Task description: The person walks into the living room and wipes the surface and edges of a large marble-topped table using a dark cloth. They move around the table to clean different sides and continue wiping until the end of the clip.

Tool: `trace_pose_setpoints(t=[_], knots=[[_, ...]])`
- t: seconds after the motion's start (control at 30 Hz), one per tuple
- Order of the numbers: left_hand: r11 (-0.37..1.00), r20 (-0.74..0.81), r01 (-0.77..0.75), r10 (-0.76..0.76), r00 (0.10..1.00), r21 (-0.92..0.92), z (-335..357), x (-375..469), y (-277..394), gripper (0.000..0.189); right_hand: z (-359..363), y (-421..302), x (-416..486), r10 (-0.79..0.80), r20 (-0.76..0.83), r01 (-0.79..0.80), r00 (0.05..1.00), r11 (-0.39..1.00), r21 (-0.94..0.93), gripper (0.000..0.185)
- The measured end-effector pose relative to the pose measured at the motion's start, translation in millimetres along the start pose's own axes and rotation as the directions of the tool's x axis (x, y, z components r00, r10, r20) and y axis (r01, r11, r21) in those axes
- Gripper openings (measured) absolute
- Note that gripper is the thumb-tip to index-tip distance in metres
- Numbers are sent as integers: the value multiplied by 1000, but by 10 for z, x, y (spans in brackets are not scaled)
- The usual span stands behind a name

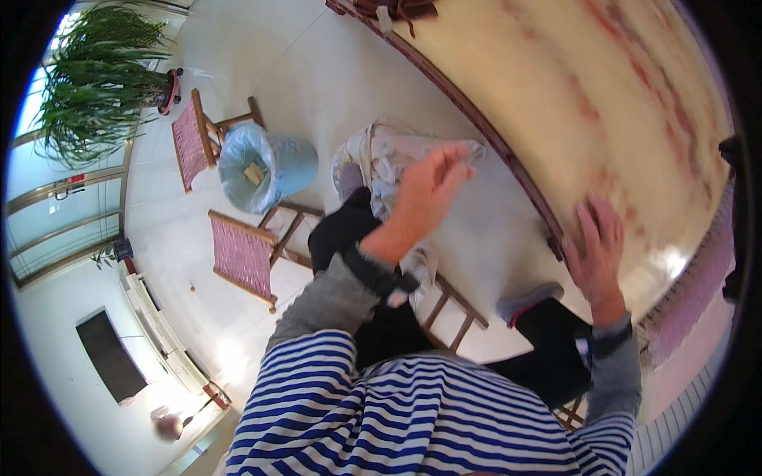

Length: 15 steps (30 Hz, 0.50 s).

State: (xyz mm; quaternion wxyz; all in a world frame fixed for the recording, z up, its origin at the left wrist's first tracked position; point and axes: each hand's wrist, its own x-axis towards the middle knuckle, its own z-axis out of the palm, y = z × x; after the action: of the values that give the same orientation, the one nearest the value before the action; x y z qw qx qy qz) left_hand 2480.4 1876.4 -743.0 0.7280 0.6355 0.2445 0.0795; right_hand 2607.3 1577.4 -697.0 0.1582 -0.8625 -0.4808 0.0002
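Note:
My left hand hangs in front of me, above a pale cloth bundle on the floor. Its fingers are bent, with the thumb near the forefinger; blur hides whether anything thin is between them. At the near edge of a cream table top with reddish-brown streaks, my right hand rests palm down, fingers spread and nothing in its grasp. A dark carved rim borders the table. Each wrist wears a dark band over a grey sleeve.
Left of the cloth stands a light blue bin with a plastic liner. Two wooden stools with pink woven seats, one nearer and one farther, stand beside it. A potted plant is farther off. Dark brown stringy material lies at the table's far corner.

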Motion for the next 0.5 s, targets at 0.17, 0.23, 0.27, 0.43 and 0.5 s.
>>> trace_pose_setpoints(t=[0.17,0.23,0.27,0.43,0.5], knots=[[996,-172,55,-67,983,-77,-222,292,76,26,38,94,8,11,79,-16,997,998,67,58],[988,-252,119,-141,957,-99,-292,396,158,26,28,109,-21,12,77,-19,997,996,86,57],[970,-302,201,-233,925,-135,-336,426,185,25,34,108,-32,20,73,-27,997,996,87,55],[943,-426,270,-329,843,-194,-591,312,152,26,45,117,-46,31,98,-38,995,997,68,51],[928,-470,293,-369,802,-229,-700,206,109,26,42,91,-8,22,79,-28,997,998,65,51]])
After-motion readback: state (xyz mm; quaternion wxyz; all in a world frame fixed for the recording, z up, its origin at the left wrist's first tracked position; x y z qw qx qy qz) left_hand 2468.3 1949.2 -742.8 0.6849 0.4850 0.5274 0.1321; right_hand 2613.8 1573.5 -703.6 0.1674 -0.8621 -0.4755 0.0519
